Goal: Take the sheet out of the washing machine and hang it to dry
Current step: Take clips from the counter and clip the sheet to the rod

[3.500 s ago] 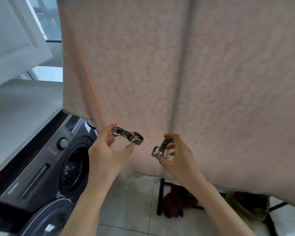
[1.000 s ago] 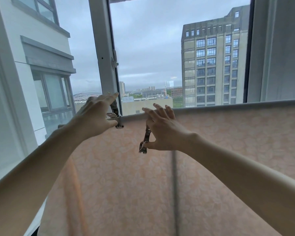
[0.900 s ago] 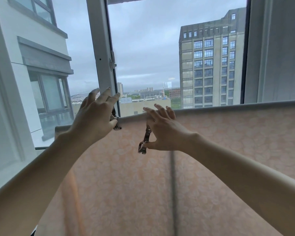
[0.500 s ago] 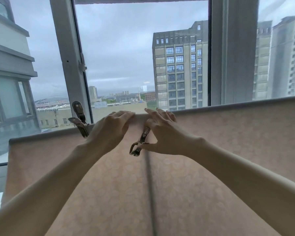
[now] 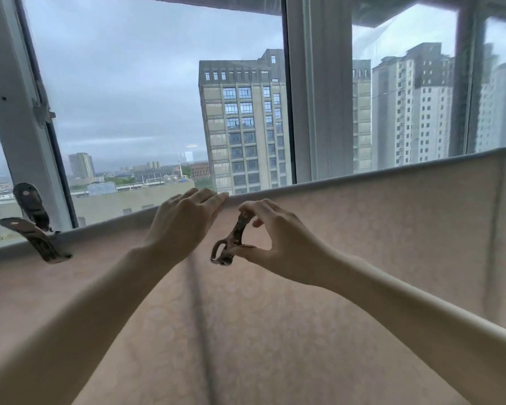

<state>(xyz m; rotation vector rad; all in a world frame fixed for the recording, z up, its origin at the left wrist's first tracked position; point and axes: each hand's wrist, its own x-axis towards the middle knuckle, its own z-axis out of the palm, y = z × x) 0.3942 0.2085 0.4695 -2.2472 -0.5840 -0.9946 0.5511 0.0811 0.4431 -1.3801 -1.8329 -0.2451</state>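
The sheet (image 5: 275, 302) hangs draped over a horizontal bar. The left hand (image 5: 184, 220) rests on its top fold, fingers nearly straight, holding nothing. The right hand (image 5: 278, 238) pinches a metal clip (image 5: 232, 244) (thumb against fingertips). A second clip (image 5: 38, 229) grips the fold far left.

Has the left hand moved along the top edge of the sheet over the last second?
Yes. The left hand was at the clip by the window post; it now rests on the sheet edge well to the right, near the right hand.
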